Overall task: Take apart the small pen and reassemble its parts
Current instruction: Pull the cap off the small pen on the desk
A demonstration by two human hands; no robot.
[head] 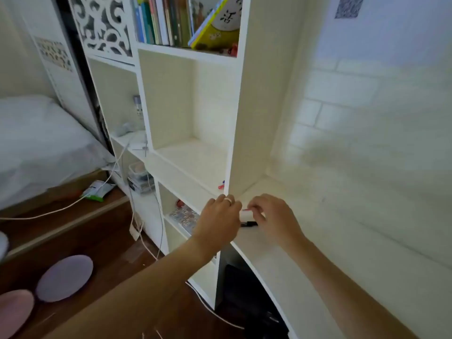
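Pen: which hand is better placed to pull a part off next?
Right, probably. The right hand pinches the pen at its exposed end above the desk; the left hand closes over the other end, better suited to steadying.

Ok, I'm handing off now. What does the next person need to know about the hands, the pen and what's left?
Left hand: closed on one end of the pen, ring on a finger.
Right hand: fingertips pinching the other end.
Pen: held between both hands just above the desk, beside the shelf; white body, dark part below.
Done: cannot tell whether anything is apart yet; no loose parts visible.
Left: separate the parts, then reassemble.
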